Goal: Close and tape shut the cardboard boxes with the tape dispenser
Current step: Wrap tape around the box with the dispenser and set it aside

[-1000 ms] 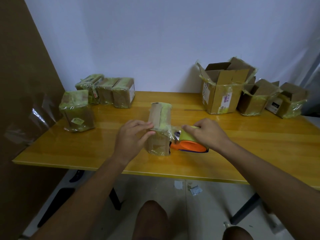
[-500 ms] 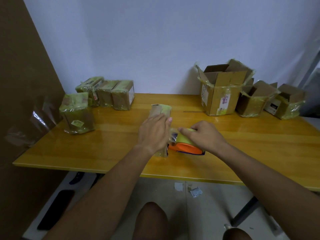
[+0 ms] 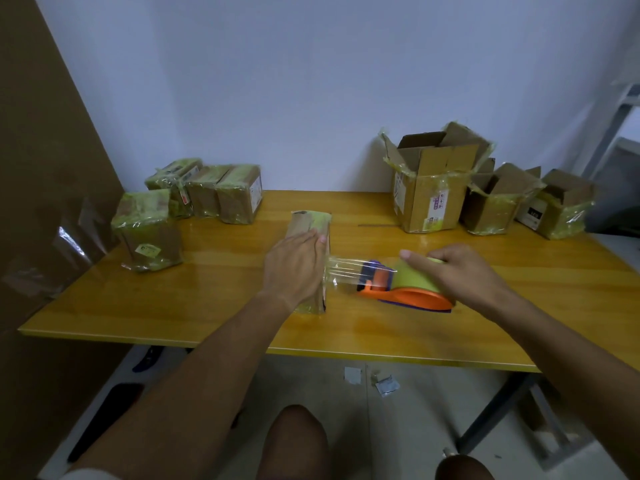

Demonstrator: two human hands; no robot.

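Note:
A small cardboard box (image 3: pixel 309 221) wrapped in clear tape lies at the middle of the yellow table (image 3: pixel 214 299). My left hand (image 3: pixel 294 266) presses flat on its top with straight fingers. My right hand (image 3: pixel 457 271) grips the orange and purple tape dispenser (image 3: pixel 408 292) with its green roll, to the right of the box. A strip of clear tape (image 3: pixel 344 273) stretches from the box's right side to the dispenser's mouth.
Several taped boxes (image 3: pixel 207 192) stand at the back left, one larger (image 3: pixel 147 230) near the left edge. Three open boxes (image 3: pixel 433 181) stand at the back right. A brown board leans on the left. Paper scraps (image 3: pixel 384 386) lie on the floor.
My right hand has pulled the dispenser away to the right, drawing out a strip of tape from the box. My left hand stays pressed on the box top.

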